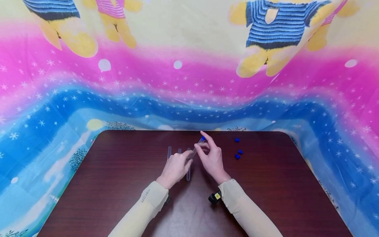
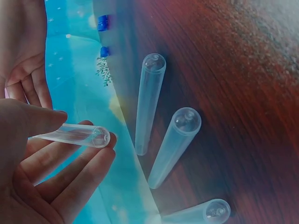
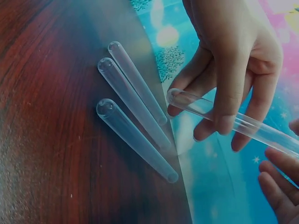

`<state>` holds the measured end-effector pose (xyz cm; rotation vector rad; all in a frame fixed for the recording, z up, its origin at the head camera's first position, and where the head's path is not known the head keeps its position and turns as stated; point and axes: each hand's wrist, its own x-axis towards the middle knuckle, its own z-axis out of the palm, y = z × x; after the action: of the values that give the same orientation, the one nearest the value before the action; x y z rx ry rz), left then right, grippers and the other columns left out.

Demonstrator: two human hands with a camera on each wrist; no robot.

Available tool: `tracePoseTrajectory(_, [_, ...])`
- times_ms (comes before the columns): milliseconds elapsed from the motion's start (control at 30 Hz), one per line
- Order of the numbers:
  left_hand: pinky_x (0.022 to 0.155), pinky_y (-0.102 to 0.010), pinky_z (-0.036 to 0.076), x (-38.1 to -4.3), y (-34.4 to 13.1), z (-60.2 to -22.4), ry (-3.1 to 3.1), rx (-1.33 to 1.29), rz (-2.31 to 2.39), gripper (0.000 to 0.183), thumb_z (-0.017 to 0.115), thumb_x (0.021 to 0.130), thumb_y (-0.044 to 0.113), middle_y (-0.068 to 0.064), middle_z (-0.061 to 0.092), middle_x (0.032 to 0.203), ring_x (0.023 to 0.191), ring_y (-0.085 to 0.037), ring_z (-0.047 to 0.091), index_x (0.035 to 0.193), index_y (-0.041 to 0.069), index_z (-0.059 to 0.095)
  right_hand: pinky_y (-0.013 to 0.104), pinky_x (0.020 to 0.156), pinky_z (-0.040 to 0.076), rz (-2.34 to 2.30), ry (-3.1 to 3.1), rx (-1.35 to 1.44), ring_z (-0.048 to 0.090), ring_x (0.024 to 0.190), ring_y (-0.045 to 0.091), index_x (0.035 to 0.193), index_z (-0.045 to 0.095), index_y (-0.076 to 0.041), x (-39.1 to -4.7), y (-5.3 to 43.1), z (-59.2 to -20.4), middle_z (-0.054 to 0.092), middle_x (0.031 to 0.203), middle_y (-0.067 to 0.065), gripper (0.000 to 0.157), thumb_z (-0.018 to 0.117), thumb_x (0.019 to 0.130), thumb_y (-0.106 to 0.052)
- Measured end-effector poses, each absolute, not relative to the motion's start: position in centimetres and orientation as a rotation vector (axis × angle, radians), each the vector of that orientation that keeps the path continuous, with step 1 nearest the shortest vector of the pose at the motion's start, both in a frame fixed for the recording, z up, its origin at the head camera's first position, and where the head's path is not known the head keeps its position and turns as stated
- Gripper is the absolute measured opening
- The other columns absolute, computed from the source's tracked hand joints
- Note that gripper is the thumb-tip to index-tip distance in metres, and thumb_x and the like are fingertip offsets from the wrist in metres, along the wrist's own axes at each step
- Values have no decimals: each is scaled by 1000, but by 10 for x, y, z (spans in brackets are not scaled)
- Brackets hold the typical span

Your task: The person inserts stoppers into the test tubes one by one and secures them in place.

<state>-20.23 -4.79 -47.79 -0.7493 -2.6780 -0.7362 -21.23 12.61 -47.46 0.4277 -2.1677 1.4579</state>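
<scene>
A clear plastic test tube (image 3: pixel 261 128) slants between both hands, off the table. My left hand (image 1: pixel 176 168) holds it near its rounded lower end, thumb on one side and fingers on the other. At the upper end sits a blue cap (image 1: pixel 203 138). My right hand (image 1: pixel 213 161) holds that end, thumb and fingers at the tube and the index finger reaching over the cap. Below the hands lie three more clear tubes on the table: a near one (image 3: pixel 138 142), a middle one (image 3: pixel 133 100) and a far one (image 3: pixel 140 86). How firmly the cap sits cannot be seen.
Three loose blue caps lie right of the hands: one farther back (image 1: pixel 237 140) and two close together, a rear one (image 1: pixel 240 152) and a front one (image 1: pixel 237 157). The dark wooden table (image 1: pixel 103 184) ends at a patterned cloth (image 1: pixel 189 82) behind.
</scene>
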Motion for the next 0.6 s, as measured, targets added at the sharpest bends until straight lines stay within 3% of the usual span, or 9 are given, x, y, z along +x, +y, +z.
tracePoseTrajectory(233, [53, -35, 52, -202, -51, -477, -2681, -708, -762, 27, 73, 94, 16, -4, 73, 82, 57, -16, 65, 121, 13, 70, 46, 92, 53, 1425, -2234, 427, 68, 107, 24, 153, 47, -23, -213, 132, -471, 69, 122, 12, 67, 77, 94, -20])
tracePoseTrajectory(400, [57, -34, 53, -202, -55, -477, -2703, -666, -786, 30, 73, 94, 16, -1, 74, 87, 58, -10, 63, 124, 14, 70, 42, 95, 51, 1401, -2240, 392, 66, 112, 25, 152, 48, -22, -213, 138, -469, 65, 129, 8, 65, 78, 93, -22])
tracePoseTrajectory(600, [60, -35, 54, -202, -61, -478, -2700, -649, -783, 29, 74, 93, 15, -2, 76, 93, 65, -14, 68, 122, 12, 70, 42, 96, 51, 1402, -2245, 363, 66, 112, 24, 150, 50, -23, -215, 148, -471, 65, 131, 8, 61, 76, 95, -26])
